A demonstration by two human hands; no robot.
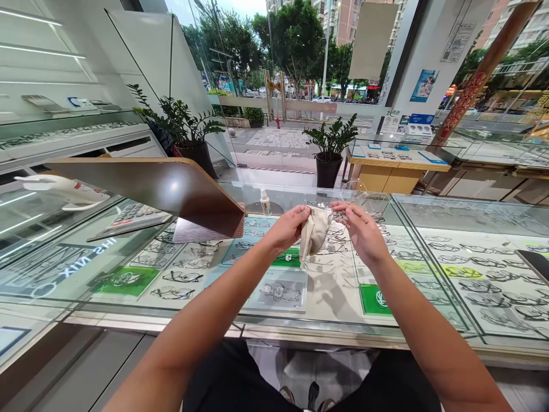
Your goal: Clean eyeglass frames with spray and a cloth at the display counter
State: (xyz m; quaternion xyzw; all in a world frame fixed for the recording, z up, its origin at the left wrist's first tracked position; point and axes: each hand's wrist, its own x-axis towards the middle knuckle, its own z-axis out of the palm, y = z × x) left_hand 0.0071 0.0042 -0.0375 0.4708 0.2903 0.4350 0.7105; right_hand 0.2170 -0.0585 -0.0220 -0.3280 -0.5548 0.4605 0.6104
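Forearms (223, 292) over glass counter (274, 333), hands (291, 224) (364, 232) in fingertip pinches, left on cloth (315, 232), right on glasses (359, 193), bottle (265, 202) beyond

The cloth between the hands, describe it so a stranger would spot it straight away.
Start at the glass display counter across the view; find the left hand and right hand over its middle. The cloth hangs from the left hand, between the two. Its soft, crumpled beige fabric sets it apart from the thin-rimmed eyeglasses laid out beneath the glass.
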